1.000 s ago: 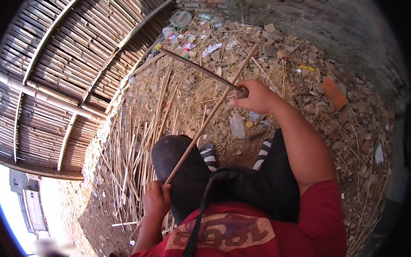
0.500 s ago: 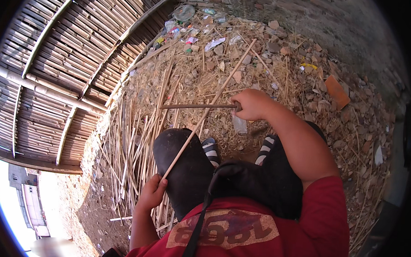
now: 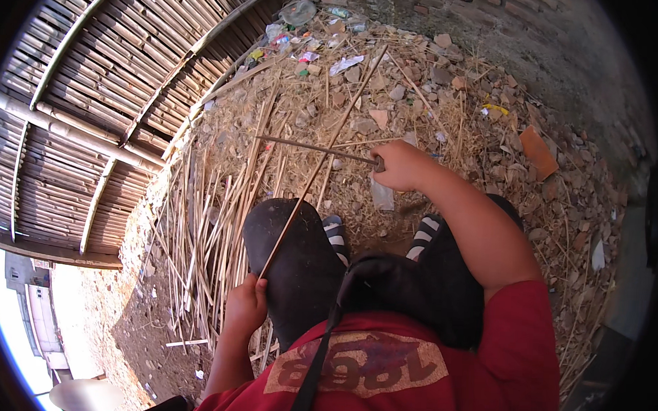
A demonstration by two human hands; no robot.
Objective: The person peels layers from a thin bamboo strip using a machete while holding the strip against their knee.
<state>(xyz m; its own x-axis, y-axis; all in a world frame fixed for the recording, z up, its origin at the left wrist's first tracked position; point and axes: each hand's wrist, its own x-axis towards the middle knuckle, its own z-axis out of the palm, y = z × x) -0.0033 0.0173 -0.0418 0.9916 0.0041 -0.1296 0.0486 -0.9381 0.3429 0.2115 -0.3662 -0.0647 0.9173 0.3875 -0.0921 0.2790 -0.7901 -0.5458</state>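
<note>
My left hand (image 3: 246,304) is closed around the near end of a long bamboo strip (image 3: 300,199), beside my left knee. The strip slants up across that knee, its far end over the rubble. In my right hand (image 3: 401,165), closed in front of my right knee, is the thick end of a long, thin, dark tool (image 3: 313,146). It looks like a blade seen edge-on, though I cannot be sure. The tool points left and crosses the strip beyond my knee; whether they touch, I cannot tell. Only the narrow edge of the strip shows.
Many split bamboo strips (image 3: 197,237) lie on the ground left of my legs. A bamboo-slat panel (image 3: 93,117) stands at the left. Rubble with straw, a clear plastic piece (image 3: 381,195) and an orange tile (image 3: 539,153) is ahead. A brick wall (image 3: 523,38) bounds the far side.
The strip's far end has swung left and its face has turned, so it looks thinner and darker. The tool's tip has moved away from me along the strip. Both hands keep their hold.
</note>
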